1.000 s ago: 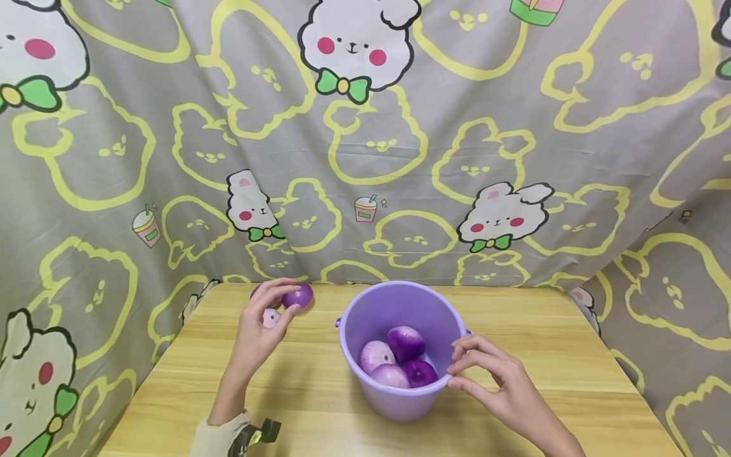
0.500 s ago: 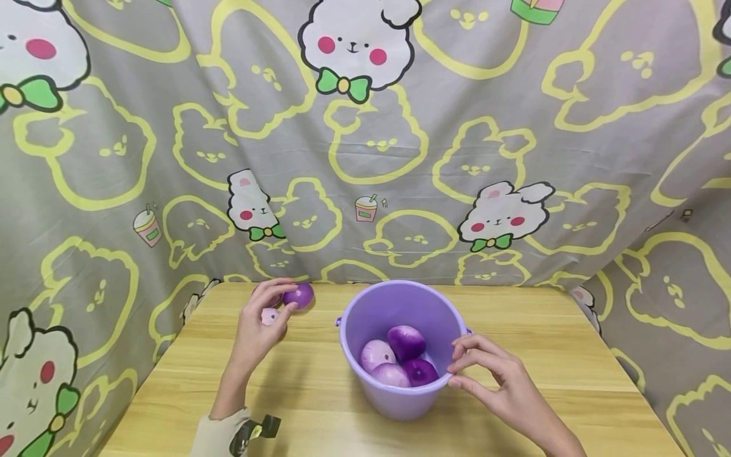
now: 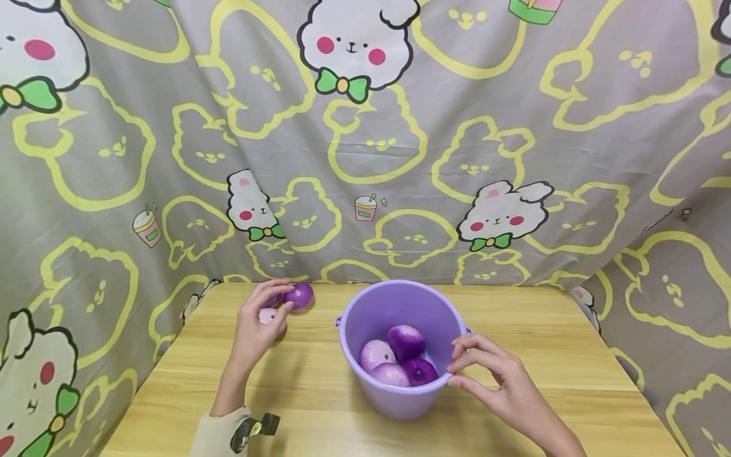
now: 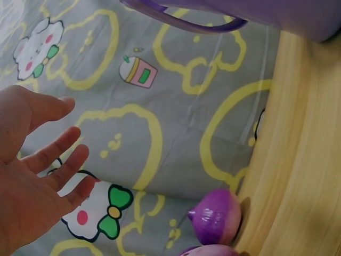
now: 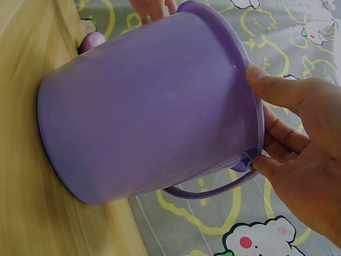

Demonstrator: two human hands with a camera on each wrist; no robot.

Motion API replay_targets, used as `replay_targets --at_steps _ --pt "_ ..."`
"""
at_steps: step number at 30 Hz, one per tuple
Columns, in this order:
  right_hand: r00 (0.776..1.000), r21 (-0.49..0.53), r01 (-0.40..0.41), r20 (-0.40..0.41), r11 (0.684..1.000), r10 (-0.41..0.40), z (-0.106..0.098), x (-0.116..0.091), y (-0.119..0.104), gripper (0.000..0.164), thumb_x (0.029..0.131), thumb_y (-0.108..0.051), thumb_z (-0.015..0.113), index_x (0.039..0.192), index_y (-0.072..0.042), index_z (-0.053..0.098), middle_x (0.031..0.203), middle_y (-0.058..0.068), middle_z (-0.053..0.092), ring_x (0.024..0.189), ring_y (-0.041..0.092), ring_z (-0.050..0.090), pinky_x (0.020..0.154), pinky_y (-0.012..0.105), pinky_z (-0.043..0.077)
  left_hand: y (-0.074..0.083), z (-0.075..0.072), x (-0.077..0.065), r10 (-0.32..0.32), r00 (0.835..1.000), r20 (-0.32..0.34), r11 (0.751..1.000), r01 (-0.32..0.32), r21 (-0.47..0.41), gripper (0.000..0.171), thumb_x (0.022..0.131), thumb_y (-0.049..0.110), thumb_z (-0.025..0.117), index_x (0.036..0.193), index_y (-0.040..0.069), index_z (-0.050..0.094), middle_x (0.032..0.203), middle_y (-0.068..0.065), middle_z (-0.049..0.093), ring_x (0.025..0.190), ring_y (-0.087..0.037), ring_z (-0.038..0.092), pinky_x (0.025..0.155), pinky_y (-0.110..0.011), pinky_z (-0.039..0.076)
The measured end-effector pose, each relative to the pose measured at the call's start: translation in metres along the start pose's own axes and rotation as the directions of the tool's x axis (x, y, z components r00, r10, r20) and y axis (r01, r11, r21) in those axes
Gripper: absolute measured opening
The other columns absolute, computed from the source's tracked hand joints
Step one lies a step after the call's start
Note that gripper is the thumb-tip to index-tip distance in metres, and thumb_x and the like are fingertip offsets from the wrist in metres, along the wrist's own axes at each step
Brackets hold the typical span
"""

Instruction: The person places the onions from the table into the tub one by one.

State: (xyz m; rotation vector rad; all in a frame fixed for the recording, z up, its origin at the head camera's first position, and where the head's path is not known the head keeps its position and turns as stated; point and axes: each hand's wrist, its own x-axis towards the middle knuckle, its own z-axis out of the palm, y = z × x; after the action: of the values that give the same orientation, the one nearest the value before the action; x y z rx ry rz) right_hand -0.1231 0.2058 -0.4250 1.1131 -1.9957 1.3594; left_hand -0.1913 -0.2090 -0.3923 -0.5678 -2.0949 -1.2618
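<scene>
A purple bucket [image 3: 400, 400] stands upright on the table with several purple and pale onions [image 3: 406, 343] lying in its bottom. My right hand [image 3: 505, 384] pinches its rim, the thumb [image 5: 272, 85] on the outer side and other fingers reaching over the inner side. Left of the bucket, my left hand [image 3: 259, 324] hovers above more onions, its fingers loosely bent and apart. Nothing lies in that palm [image 4: 32, 197] in the left wrist view. Beside the thumb is a purple onion [image 3: 299, 296]; a pale onion [image 3: 267, 315] shows partly behind the hand, and another is mostly hidden.
The wooden table [image 3: 542, 330] ends at a grey curtain [image 3: 377, 158] printed with rabbits and yellow outlines. The bucket's handle [image 5: 213, 192] hangs down on its far side. A black strap [image 3: 242, 435] sits on the left sleeve.
My left hand has shifted very slightly left above the onions, uncovering a little more of the purple one behind. The right hand and the bucket stay in place.
</scene>
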Motion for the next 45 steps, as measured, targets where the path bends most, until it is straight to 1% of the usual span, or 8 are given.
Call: replay_targets --at_steps 7,16,23,32,35,41,43,45 --pt "1.0 -0.005 -0.001 -0.002 1.0 0.001 0.0 0.0 0.0 0.051 0.063 0.021 0.084 0.1 -0.014 0.074 0.108 0.006 0.064 0.117 0.017 0.059 0.105 0.023 0.047 -0.042 0.0 -0.006 -0.008 1.0 -0.008 1.0 0.008 0.003 0.029 0.087 -0.008 0.076 0.113 0.005 0.075 0.126 -0.017 0.066 0.119 -0.014 0.06 0.103 -0.018 0.047" --pt "1.0 -0.008 0.0 -0.003 1.0 0.0 0.0 0.0 0.0 0.052 0.062 0.022 0.084 0.099 -0.014 0.074 0.107 0.006 0.064 0.116 0.017 0.059 0.106 0.023 0.047 -0.05 0.001 -0.007 -0.004 0.999 -0.044 0.999 0.006 0.048 0.033 0.082 -0.014 0.078 0.111 0.002 0.074 0.123 -0.022 0.065 0.116 -0.036 0.06 0.102 -0.016 0.045" --pt "1.0 0.007 0.009 -0.001 1.0 -0.009 0.0 0.0 0.001 0.051 0.063 0.022 0.083 0.1 -0.013 0.074 0.108 0.007 0.064 0.116 0.017 0.059 0.107 0.024 0.047 -0.055 0.0 -0.008 -0.015 0.999 -0.039 0.995 0.018 0.096 0.032 0.082 -0.012 0.079 0.11 0.003 0.074 0.122 -0.018 0.066 0.116 -0.032 0.06 0.103 -0.016 0.042" --pt "1.0 0.011 0.016 0.002 1.0 -0.016 0.0 0.0 0.001 0.05 0.064 0.021 0.083 0.1 -0.012 0.073 0.108 0.007 0.064 0.117 0.017 0.059 0.107 0.024 0.047 -0.06 0.0 -0.01 -0.017 0.999 -0.05 0.996 0.021 0.084 0.035 0.078 -0.01 0.083 0.107 0.006 0.075 0.122 -0.017 0.066 0.116 -0.036 0.061 0.104 -0.017 0.036" --pt "1.0 0.009 0.014 0.0 1.0 -0.014 0.0 0.0 0.002 0.051 0.063 0.021 0.083 0.1 -0.012 0.073 0.108 0.007 0.064 0.117 0.017 0.059 0.107 0.024 0.046 -0.062 0.0 -0.01 -0.019 0.999 -0.046 0.994 0.024 0.108 0.034 0.078 -0.009 0.083 0.107 0.007 0.075 0.123 -0.017 0.066 0.117 -0.035 0.061 0.105 -0.025 0.038" --pt "1.0 0.011 0.016 0.001 1.0 -0.016 0.0 0.0 0.002 0.05 0.064 0.021 0.083 0.1 -0.012 0.074 0.108 0.007 0.064 0.117 0.017 0.059 0.107 0.024 0.047 -0.066 -0.002 -0.012 -0.029 0.999 -0.032 0.992 0.033 0.121 0.029 0.081 -0.008 0.082 0.106 0.005 0.074 0.124 -0.022 0.064 0.119 -0.035 0.059 0.105 -0.054 0.039" --pt "1.0 0.012 0.019 0.0 1.0 -0.019 0.0 0.0 0.002 0.05 0.064 0.021 0.084 0.1 -0.012 0.074 0.108 0.007 0.064 0.117 0.018 0.059 0.107 0.025 0.047 -0.068 -0.002 -0.013 -0.032 0.999 -0.028 0.992 0.035 0.123 0.029 0.081 -0.007 0.082 0.106 0.004 0.073 0.124 -0.023 0.064 0.12 -0.035 0.058 0.104 -0.056 0.039" --pt "1.0 0.011 0.021 0.0 1.0 -0.02 0.0 0.0 0.002 0.049 0.064 0.02 0.084 0.1 -0.012 0.074 0.108 0.007 0.064 0.118 0.018 0.059 0.107 0.025 0.047 -0.072 -0.002 -0.014 -0.042 0.999 -0.024 0.99 0.044 0.132 0.028 0.081 -0.006 0.082 0.106 0.004 0.073 0.124 -0.02 0.064 0.12 -0.034 0.058 0.104 -0.052 0.04"
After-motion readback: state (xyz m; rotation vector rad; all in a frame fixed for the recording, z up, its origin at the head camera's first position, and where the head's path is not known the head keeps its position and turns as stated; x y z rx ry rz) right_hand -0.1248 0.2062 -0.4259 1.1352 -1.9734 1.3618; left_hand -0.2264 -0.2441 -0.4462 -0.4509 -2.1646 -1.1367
